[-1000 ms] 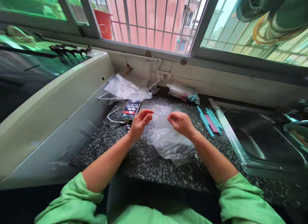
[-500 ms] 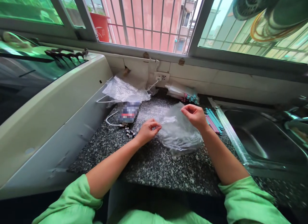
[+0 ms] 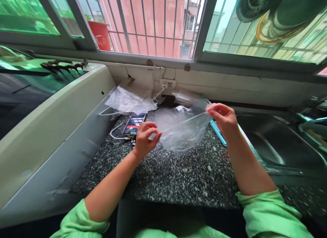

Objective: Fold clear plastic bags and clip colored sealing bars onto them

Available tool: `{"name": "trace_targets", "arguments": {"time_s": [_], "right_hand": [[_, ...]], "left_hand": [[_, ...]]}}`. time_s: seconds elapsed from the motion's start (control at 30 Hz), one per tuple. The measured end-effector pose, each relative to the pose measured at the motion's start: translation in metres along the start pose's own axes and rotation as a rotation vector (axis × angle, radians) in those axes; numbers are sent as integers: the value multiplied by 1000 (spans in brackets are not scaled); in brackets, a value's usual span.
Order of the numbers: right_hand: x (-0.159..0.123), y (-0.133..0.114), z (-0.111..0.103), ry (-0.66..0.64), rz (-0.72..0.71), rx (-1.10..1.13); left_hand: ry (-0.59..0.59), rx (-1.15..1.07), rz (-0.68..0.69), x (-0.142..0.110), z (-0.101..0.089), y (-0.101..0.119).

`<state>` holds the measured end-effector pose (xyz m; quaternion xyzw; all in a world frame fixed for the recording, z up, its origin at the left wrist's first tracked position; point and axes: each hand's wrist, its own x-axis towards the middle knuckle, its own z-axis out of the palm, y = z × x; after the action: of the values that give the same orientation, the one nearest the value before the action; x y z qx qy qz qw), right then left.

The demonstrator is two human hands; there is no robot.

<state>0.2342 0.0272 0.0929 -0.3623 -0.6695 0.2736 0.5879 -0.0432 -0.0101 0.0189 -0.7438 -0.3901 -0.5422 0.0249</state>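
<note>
A clear plastic bag [image 3: 182,132] stretches between my two hands over the speckled counter, with a straight taut line running across it. At its left edge, my left hand [image 3: 146,139] pinches the bag between thumb and fingertips. My right hand [image 3: 222,118] grips the upper right corner of the film, thumb against fingers. Teal strips [image 3: 218,132] lie on the counter just left of my right wrist, partly hidden by the hand. Behind the left hand rests a phone [image 3: 135,122] with a lit screen and a white cable.
Crumpled clear plastic [image 3: 130,101] lies at the back left, by a wall socket [image 3: 168,84]. Behind the bag is a clear packet [image 3: 187,96]. A metal sink [image 3: 265,139] sits to the right. On the left stands a pale appliance side [image 3: 84,101]. Speckled counter [image 3: 178,180] extends in front.
My hands have moved apart, the right one outward to the right and the left one leftward. The bag has risen and is drawn taut between them. The view has shifted slightly.
</note>
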Motion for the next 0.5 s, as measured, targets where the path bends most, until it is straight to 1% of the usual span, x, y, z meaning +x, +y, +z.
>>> {"name": "trace_targets", "arguments": {"time_s": [0.07, 0.1, 0.13, 0.2, 0.27, 0.33, 0.4, 0.43, 0.5], "right_hand": [[-9, -20, -2, -63, -96, -27], [-14, -30, -3, -117, -142, -72], [-21, -40, -4, -178, -180, -141], [-38, -57, -5, -308, -273, -294], [-59, -66, -5, -455, -357, -404], [-83, -64, -4, -554, -429, -500], [-109, -52, -3, -599, -449, -606], [-122, -45, -2, -619, -438, -650], [-144, -30, 0, -642, -374, -722]], "left_hand": [[-51, 64, 75, -1, 0, 0], [-96, 99, 111, -2, 0, 0], [-158, 130, 144, -2, 1, -1], [-320, 177, 191, -4, 5, -2], [-487, 216, 202, -6, 9, -5], [-594, 259, 172, -8, 13, -10], [-606, 280, 113, -11, 16, -15], [-579, 273, 82, -13, 18, -18], [-480, 226, 31, -16, 21, -19]]}}
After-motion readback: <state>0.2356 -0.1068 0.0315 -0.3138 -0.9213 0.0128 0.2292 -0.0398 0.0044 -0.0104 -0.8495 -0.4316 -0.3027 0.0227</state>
